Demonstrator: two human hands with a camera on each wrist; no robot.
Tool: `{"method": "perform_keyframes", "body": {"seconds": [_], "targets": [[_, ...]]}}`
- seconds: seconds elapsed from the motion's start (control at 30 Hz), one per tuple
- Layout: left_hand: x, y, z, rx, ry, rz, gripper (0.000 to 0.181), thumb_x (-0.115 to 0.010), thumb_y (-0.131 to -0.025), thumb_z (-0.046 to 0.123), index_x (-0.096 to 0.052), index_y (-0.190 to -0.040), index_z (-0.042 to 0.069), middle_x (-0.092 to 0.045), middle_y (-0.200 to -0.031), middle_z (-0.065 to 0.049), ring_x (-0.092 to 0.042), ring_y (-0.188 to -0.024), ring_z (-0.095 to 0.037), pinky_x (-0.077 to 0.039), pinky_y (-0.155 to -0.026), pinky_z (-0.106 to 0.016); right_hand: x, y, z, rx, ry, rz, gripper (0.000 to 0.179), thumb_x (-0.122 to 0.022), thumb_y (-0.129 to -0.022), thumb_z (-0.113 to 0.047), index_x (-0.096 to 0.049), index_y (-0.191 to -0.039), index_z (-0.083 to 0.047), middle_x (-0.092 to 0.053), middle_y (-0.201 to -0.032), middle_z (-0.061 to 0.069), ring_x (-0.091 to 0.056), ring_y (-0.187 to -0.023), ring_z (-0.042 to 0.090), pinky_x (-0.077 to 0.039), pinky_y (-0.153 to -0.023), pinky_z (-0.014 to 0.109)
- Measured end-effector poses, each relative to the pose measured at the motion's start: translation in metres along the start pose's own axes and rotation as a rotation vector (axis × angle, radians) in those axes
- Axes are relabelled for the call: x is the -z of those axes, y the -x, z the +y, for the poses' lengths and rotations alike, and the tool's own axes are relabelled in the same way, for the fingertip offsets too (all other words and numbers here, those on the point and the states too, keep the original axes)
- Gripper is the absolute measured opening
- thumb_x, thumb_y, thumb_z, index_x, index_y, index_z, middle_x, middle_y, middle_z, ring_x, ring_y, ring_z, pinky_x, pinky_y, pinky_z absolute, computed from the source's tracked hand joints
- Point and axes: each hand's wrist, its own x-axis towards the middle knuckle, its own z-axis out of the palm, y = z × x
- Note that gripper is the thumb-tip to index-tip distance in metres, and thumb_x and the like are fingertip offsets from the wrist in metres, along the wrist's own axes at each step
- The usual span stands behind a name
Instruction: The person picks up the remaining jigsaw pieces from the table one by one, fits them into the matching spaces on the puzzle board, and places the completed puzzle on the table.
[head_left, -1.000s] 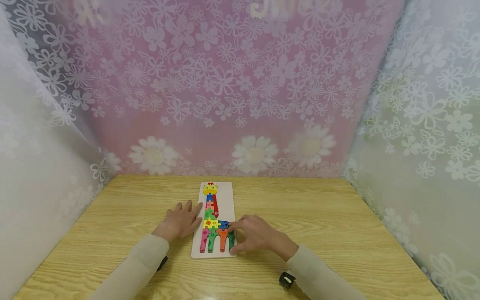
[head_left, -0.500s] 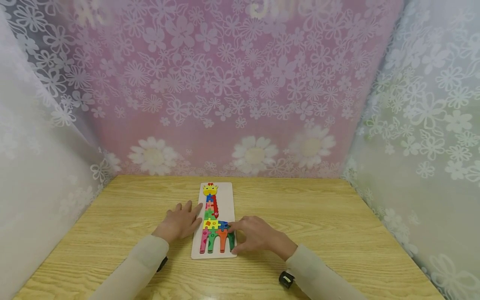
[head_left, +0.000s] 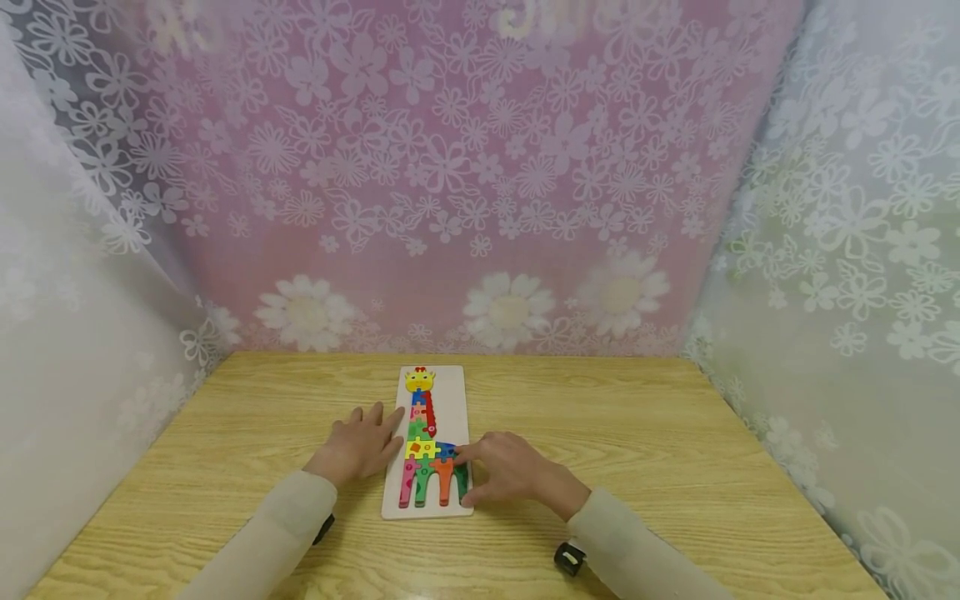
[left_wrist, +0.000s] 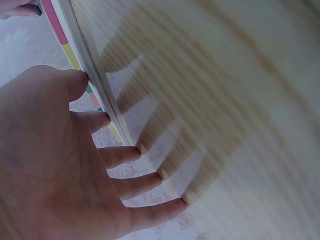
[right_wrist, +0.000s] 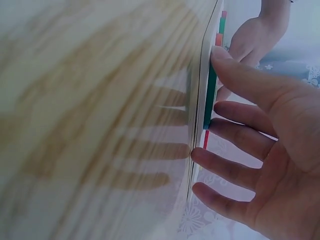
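A giraffe puzzle board [head_left: 447, 398] lies flat on the wooden table, with colourful numbered pieces forming the giraffe from yellow head [head_left: 420, 380] to legs. My left hand [head_left: 358, 446] rests along the board's left edge, fingers spread, its thumb and index fingertip touching the rim in the left wrist view. At the lower right, my right hand [head_left: 512, 469] pinches the dark green leg piece [head_left: 462, 482] lengthwise, thumb at its foot and index finger at its upper end beside the blue piece [head_left: 446, 451]. The right fingertips partly cover this green piece. The orange leg piece [head_left: 444, 483] sits just left of it.
Wooden table [head_left: 600, 408] surrounds the board on all sides. A pink floral curtain [head_left: 465, 167] hangs at the table's back edge, with pale floral curtains at left and right. A black wrist device [head_left: 570, 558] shows under the right sleeve.
Hardly anything moves. The right thumb and index finger shift very slightly at the dark green piece, and the left hand stays still on the board's edge.
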Motion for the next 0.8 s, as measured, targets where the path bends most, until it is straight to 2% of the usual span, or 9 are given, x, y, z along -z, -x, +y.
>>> {"method": "perform_keyframes", "body": {"seconds": [0.3, 0.6, 0.8], "targets": [[0.002, -0.0001, 0.0006, -0.005, -0.003, 0.005, 0.06, -0.042, -0.109, 0.044, -0.036, -0.162, 0.018, -0.036, -0.165, -0.023, -0.037, -0.146, -0.056, -0.035, -0.11, -0.077, -0.0008, -0.0014, -0.001, -0.023, -0.018, 0.015, 0.051, -0.087, -0.081, -0.046, -0.078, -0.123, -0.019, -0.073, -0.133, -0.001, -0.07, -0.109, 0.015, -0.057, -0.088, 0.029], [-0.0019, -0.0022, -0.0005, -0.002, 0.006, -0.003, 0.061, -0.042, -0.109, 0.046, -0.034, -0.163, 0.018, -0.034, -0.165, -0.023, -0.035, -0.147, -0.057, -0.033, -0.111, -0.078, 0.0006, 0.0013, -0.0021, -0.017, -0.023, -0.012, 0.052, -0.086, -0.083, -0.046, -0.076, -0.126, -0.018, -0.071, -0.136, -0.001, -0.069, -0.113, 0.017, -0.057, -0.093, 0.033], [-0.0007, -0.0005, -0.0005, -0.007, 0.008, 0.003, 0.06, -0.043, -0.109, 0.044, -0.035, -0.162, 0.017, -0.035, -0.165, -0.023, -0.035, -0.146, -0.057, -0.034, -0.11, -0.078, 0.0003, 0.0015, -0.0019, -0.013, -0.03, -0.002, 0.051, -0.085, -0.083, -0.044, -0.076, -0.126, -0.018, -0.07, -0.138, 0.0, -0.069, -0.114, 0.018, -0.057, -0.093, 0.033]]}}
